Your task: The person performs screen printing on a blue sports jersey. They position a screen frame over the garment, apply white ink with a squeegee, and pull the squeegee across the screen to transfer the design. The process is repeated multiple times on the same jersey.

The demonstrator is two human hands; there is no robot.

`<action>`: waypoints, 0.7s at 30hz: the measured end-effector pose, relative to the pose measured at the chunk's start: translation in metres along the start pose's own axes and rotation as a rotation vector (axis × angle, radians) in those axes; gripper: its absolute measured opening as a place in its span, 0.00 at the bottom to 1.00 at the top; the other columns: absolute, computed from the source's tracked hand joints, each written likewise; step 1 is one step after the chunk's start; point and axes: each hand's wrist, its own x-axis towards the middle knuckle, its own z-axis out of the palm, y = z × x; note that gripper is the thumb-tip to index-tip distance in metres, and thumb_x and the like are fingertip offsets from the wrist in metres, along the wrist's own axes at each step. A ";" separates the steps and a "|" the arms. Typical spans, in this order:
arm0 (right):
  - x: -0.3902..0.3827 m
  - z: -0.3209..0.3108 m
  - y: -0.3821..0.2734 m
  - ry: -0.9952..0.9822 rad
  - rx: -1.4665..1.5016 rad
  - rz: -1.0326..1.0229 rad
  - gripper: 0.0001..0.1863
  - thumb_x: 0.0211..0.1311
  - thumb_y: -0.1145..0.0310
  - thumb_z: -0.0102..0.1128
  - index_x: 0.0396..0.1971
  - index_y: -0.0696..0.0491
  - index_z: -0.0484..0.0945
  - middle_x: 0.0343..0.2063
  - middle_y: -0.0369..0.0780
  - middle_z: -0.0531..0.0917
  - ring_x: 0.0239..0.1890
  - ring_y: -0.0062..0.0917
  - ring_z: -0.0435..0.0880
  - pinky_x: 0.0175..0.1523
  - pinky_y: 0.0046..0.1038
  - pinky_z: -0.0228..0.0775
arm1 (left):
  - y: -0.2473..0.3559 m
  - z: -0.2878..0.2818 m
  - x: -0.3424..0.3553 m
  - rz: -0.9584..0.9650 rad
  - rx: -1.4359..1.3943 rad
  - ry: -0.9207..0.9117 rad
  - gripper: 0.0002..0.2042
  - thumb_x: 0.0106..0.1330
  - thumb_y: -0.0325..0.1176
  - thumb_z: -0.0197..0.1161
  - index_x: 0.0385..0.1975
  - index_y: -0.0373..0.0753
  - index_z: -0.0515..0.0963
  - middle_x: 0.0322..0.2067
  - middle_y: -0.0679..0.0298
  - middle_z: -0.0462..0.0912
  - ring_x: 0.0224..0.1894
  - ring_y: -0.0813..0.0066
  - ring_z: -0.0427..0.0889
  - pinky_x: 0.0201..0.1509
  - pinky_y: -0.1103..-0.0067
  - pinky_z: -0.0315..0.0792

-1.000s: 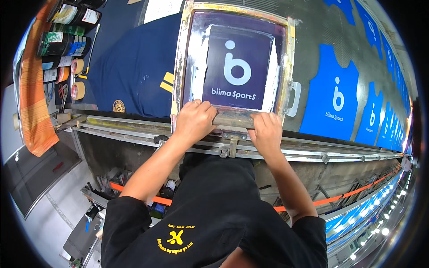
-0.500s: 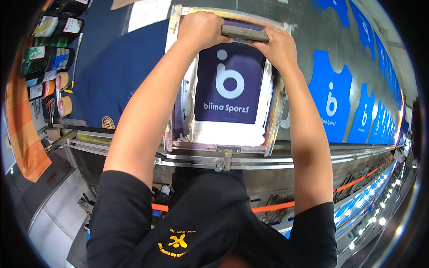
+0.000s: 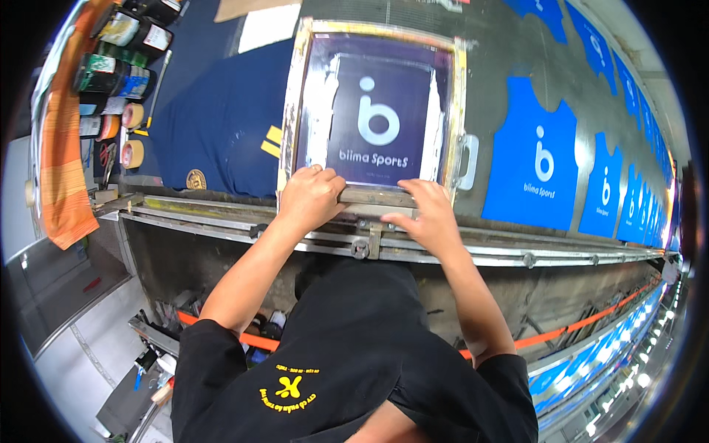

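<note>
At the near end of a rectangular screen-printing frame (image 3: pixel 294 125), a squeegee (image 3: pixel 375 198) lies crosswise. My left hand (image 3: pixel 313 198) is closed round its left end. My right hand (image 3: pixel 430 213) straddles its right end, fingers on the far side and thumb on the near side. Inside the frame is dark purple mesh (image 3: pixel 340 96), with a pale rounded logo and lettering in the middle. White ink streaks (image 3: pixel 434 111) run along both sides of the mesh. How much ink lies under the squeegee is hidden by the tool and my hands.
Printed blue shirt panels (image 3: pixel 526 159) lie in rows to the right. Navy fabric (image 3: pixel 221 118) covers the table on the left, near ink jars (image 3: pixel 111 74), tape rolls (image 3: pixel 133 153) and an orange cloth (image 3: pixel 66 170). A metal rail (image 3: pixel 473 251) edges the table in front of me.
Both hands have drawn the squeegee toward me, from the frame's far end to its near end. White ink that lay at the near end is no longer visible there.
</note>
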 end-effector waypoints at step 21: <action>0.044 -0.017 0.104 0.652 0.302 0.725 0.23 0.78 0.55 0.63 0.48 0.64 0.86 0.43 0.46 0.91 0.46 0.29 0.88 0.55 0.32 0.77 | -0.068 -0.052 -0.040 -0.819 -0.977 0.370 0.25 0.66 0.52 0.78 0.44 0.32 0.89 0.39 0.67 0.90 0.42 0.82 0.82 0.47 0.79 0.76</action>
